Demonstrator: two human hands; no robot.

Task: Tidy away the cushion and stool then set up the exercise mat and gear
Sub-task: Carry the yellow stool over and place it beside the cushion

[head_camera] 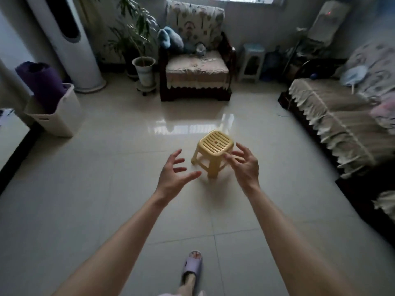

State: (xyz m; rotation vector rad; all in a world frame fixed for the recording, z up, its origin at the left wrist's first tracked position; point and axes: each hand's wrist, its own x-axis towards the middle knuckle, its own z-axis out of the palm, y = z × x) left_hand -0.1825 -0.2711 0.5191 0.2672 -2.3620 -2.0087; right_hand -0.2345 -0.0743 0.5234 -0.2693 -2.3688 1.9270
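I held my left hand [171, 176] and my right hand [244, 167] out in front of me. The fingers [242, 148] were spread wide and bent a little, and they held nothing. I think they were wide like that so they could go round both sides of the seat at once.

The small yellow plastic stool [214, 146] stood upright on the shiny pale tiled floor [102, 189], just past my fingers. My right fingers were in front of its near corner, and I could not tell if they touched it. My left fingers were a little apart from it, on its other side.

Far off to the left of my left hand, the rolled-up purple exercise mat [42, 86] stood on end in a white plastic bin [64, 120], I guess so it took up little room. Far beyond my fingers, a fluffy blue thing [171, 39] lay on the arm of the flowery armchair [196, 69]. It could be the cushion, but I was not sure.

Putting the stool away looked like my job right then. The mat was not yet laid out.
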